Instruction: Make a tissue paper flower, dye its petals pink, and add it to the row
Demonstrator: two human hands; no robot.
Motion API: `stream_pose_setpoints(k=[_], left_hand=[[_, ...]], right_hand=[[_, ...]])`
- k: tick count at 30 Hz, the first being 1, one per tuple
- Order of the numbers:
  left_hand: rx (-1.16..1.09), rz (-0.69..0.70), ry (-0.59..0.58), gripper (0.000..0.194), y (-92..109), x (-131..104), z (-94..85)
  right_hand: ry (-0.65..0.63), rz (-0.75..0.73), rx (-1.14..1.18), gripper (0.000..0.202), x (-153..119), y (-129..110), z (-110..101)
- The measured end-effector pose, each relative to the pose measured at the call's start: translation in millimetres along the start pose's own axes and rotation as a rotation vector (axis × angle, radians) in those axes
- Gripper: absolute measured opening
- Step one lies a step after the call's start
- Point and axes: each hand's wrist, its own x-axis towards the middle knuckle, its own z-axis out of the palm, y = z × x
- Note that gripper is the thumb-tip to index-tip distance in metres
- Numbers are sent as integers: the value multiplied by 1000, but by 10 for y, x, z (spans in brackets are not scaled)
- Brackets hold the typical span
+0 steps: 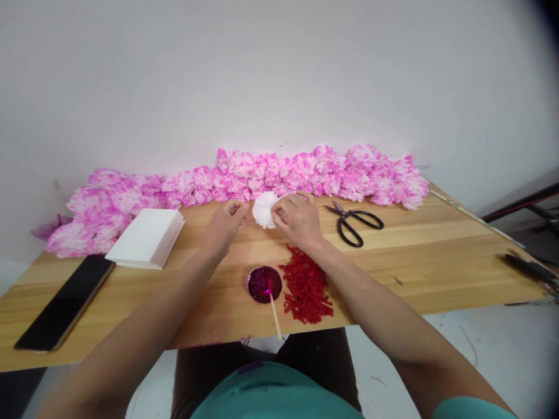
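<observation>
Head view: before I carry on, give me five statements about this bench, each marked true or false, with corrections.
1. The white ruffled paper is between the left hand and the right hand. True.
2. The black-handled scissors are in the left hand. False: they lie on the wooden tabletop, to the right of the right hand.
3. A thin stick rests with one end in the dish of purple liquid. True.
4. The red yarn pieces lie left of that dish. False: they lie to its right.
5. Pink-and-white paper flowers line the back of the tabletop, by the wall. True.
</observation>
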Motion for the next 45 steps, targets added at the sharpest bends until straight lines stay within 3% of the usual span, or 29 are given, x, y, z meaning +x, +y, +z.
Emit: stream_pose_setpoints(k=[4,6,8,10,14,22,27,30,33,38,42,45], left_hand=[[316,371,113,17,163,-59,39],[501,520,76,20,210,-62,103],[632,566,29,17,221,-33,173],[694,547,-3,10,219,28,229],[671,464,-16,19,236,193,258],[350,135,-76,17,89,326,42],[398,293,90,12,213,253,-32],[467,394,31,13,359,228,-12],[558,359,-78,18,417,239,44],[549,228,-129,25,291,308,127],[474,134,-128,19,89,377,39],[541,243,-1,16,35,338,-105]], right_hand=[[-31,-16,-14,11,0,-26,-5],[-43,-33,-37,13,1,-31,-6],[-41,-46,-62,14,0,-22,-6],[-28,-43,-71,14,-1,-1,-7],[-8,-24,-40,15,1,26,-15],[-40,-50,-17,13,13,18,-23],[-21,-92,-13,11,5,21,3],[-50,-97,4,13,6,6,4],[-68,-117,-5,14,9,-8,-2],[-85,-158,8,14,3,-3,-2],[-83,-106,37,12,2,16,-11],[-62,-73,52,11,3,30,-19]])
